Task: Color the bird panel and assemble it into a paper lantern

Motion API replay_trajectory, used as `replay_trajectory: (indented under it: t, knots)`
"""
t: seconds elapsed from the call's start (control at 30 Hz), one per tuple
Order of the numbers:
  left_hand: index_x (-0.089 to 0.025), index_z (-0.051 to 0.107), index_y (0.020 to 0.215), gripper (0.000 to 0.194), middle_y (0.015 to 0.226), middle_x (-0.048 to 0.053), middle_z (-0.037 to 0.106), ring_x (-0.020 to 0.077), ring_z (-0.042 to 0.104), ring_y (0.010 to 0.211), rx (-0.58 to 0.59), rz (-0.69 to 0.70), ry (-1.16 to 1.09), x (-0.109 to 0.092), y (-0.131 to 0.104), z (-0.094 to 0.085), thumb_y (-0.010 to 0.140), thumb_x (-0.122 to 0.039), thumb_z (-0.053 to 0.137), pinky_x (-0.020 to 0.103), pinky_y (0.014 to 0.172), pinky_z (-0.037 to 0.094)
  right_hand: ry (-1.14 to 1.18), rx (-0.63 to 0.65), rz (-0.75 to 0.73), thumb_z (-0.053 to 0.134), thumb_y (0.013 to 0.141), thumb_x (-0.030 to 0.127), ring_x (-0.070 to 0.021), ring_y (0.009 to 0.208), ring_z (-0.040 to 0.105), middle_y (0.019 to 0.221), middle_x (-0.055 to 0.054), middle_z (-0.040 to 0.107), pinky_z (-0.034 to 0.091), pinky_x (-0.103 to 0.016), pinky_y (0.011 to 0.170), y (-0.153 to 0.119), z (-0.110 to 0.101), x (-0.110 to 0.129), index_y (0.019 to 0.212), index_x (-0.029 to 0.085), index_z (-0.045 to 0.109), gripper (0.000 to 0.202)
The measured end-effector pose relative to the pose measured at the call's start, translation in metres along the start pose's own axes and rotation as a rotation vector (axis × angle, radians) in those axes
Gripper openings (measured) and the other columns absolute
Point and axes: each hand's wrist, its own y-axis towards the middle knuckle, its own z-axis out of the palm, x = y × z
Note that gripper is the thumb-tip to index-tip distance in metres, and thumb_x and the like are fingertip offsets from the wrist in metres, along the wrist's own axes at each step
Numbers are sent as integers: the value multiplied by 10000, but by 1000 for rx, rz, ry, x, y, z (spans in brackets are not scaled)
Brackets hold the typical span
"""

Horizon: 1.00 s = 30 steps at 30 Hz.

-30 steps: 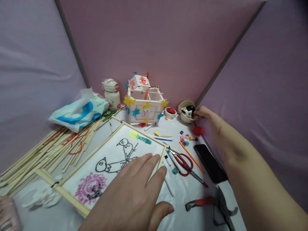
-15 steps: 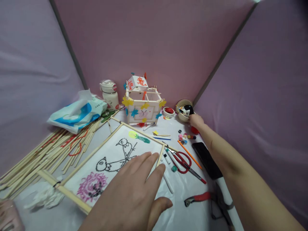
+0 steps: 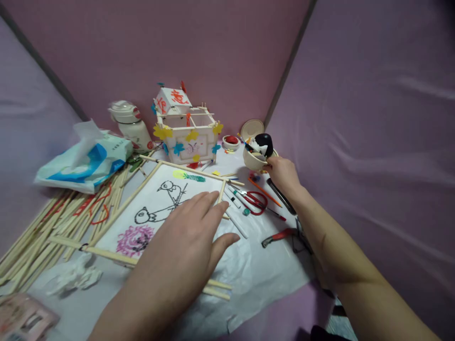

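My left hand (image 3: 188, 237) lies with fingers stretched over the right part of a wooden-stick frame (image 3: 110, 222) holding a white drawing sheet (image 3: 159, 201). The sheet shows two birds, a purple flower and a green patch. At the back right, my right hand (image 3: 283, 175) pinches the near rim of a cream bowl (image 3: 251, 162). A black rounded object (image 3: 264, 143) and white pieces are inside the bowl. Behind it a round cream dish or lid (image 3: 252, 128) leans against the wall. My thumb's grip on the bowl is partly hidden.
A stick lantern (image 3: 188, 137) with paper flowers stands at the back. Left are a bottle (image 3: 133, 130), a wipes pack (image 3: 85, 158) and bamboo sticks (image 3: 67, 218). Red scissors (image 3: 256, 202), markers (image 3: 236, 222), pliers (image 3: 280, 237) and a phone (image 3: 280, 195) lie right.
My right hand has drawn the bowl nearer and away from the round dish behind it. My left hand stays on the frame. The view has turned to the right.
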Motion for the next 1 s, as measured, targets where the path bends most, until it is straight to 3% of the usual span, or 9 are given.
replay_trajectory:
  t: [0.13,0.23,0.37,0.67,0.83,0.93,1.0]
  knots:
    - [-137,610,1314,474,1427,167,556,343,508,1332,-16,18,1,1,0,1,948,-438,575,543,1104,430,-24,27,-15,521,961,278,-232,794,650,882,-90,718,343,-299,641,-84,-30,7,835,196,680,219]
    - [-129,622,1289,489,1412,173,566,348,507,1331,-34,31,-7,2,-1,3,966,-483,526,545,1112,417,27,91,-51,491,965,231,-206,732,634,833,-61,694,333,-293,612,-140,-40,8,801,208,632,217]
    - [-124,607,1310,547,1412,171,562,342,505,1325,-46,47,-6,3,-1,5,983,-538,462,540,1118,407,104,182,-72,439,970,174,-193,719,635,826,-45,688,347,-284,602,-184,-39,5,822,221,628,244]
    - [-140,558,1357,613,1442,146,533,314,481,1348,-47,64,21,6,-2,7,1002,-599,362,484,1145,384,-5,202,-137,474,886,15,-207,732,631,826,-64,686,371,-301,606,-195,-26,22,816,192,626,243]
    - [-160,533,1381,644,1431,135,545,316,505,1324,-84,96,64,7,0,10,1001,-630,310,476,1118,412,-70,208,-111,530,886,30,-222,769,650,858,-80,699,422,-315,654,-193,-16,42,818,173,651,199]
    - [-176,505,1402,636,1428,123,548,314,504,1324,-89,110,91,8,0,11,1001,-629,306,462,1112,416,61,216,-125,552,940,138,-216,821,672,1041,-86,716,465,-307,679,-194,-22,40,1000,176,668,136]
    - [-200,490,1410,626,1444,105,537,312,504,1325,-90,110,100,9,0,13,996,-637,319,456,1118,409,176,146,-142,543,976,233,-211,879,678,1219,-95,677,495,-312,721,-194,-31,29,1177,193,627,222]
